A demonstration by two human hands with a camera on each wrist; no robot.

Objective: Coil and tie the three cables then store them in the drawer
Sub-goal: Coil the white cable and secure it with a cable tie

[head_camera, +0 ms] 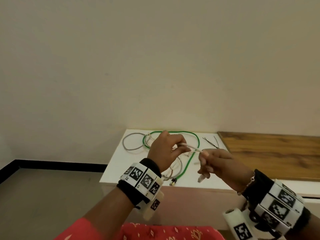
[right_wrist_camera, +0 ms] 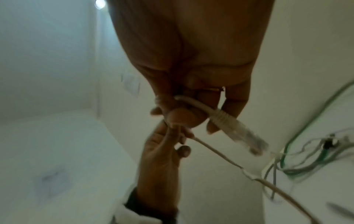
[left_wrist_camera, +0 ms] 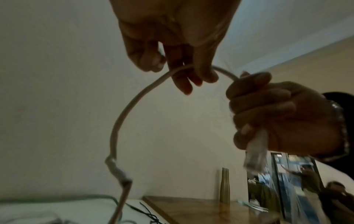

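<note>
Both hands hold one white cable above the white cabinet top. My left hand pinches the cable a short way from its end, and in the left wrist view the cable arcs down from those fingers. My right hand grips the end, with the clear plug hanging below the fist; the right wrist view shows the plug sticking out past the fingers. A green cable and a grey cable lie looped on the top.
Thin black ties lie near the back right of the white top. A wooden surface adjoins it on the right. The wall stands right behind. The grey floor lies to the left. A brass-coloured post stands on the wood.
</note>
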